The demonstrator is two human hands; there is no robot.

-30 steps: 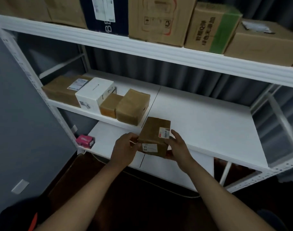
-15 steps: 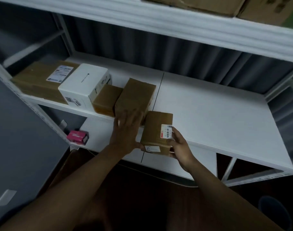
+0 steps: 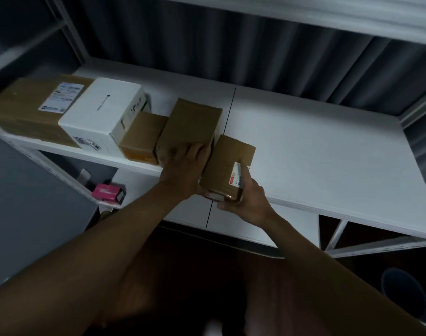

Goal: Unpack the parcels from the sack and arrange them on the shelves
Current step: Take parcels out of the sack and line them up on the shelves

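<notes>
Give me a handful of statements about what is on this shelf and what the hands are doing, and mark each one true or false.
1. The right hand grips the labelled brown parcel at its near end. True.
2. The white box stands at the far right of the middle shelf. False: it sits toward the left, between brown parcels.
3. The left hand rests on the taller brown parcel next to the labelled one. True.
4. A pink box lies on the shelf below. True.
5. The labelled brown parcel lies on top of the white box. False: it is at the shelf's front edge, to the right of the row.
</notes>
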